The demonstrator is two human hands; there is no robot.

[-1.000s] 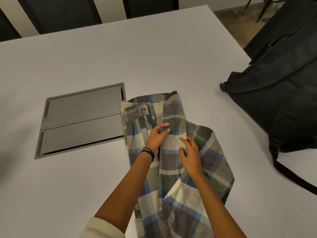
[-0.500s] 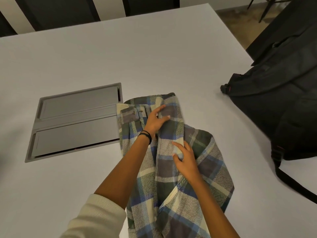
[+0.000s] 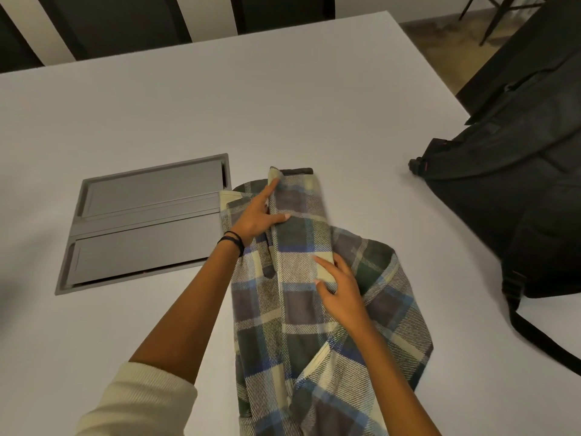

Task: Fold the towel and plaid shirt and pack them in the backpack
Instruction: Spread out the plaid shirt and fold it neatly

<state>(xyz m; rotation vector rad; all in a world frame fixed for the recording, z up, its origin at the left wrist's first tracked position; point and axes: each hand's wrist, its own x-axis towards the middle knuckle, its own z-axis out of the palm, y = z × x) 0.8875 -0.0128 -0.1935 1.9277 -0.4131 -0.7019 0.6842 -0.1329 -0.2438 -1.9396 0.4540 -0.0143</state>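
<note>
Both hands are down on the plaid shirt (image 3: 301, 316), which lies right under them on the table (image 3: 220, 105). My left hand (image 3: 257, 217) is spread wide and flat at the far end, index finger running up along the folded edge and thumb laid across it. It presses and holds nothing. My right hand (image 3: 342, 287) sits nearer to me, on the right border of that same folded strip, with thumb and forefinger stretched out over the cloth. Do the outer fingers tuck under the edge? I can't tell from here.

Here's what matters. The shirt's long axis runs straight away from me, from under my forearms out past the left fingertips. The folded strip follows that line between my two hands. The loose, rumpled part bulges out to the right of my right hand, so that hand looks like the one to gather it over. The left would pin the crease.

The backpack (image 3: 518, 215) lies well off beyond my right hand, nowhere near touching the shirt, so again the right hand is nearer for packing. A grey floor-box lid (image 3: 147, 221) set in the table lies just left of my left hand, and the shirt's edge overlaps its corner.

There's no towel in sight. By my reckoning the folding is partway done and the packing isn't started.
</note>
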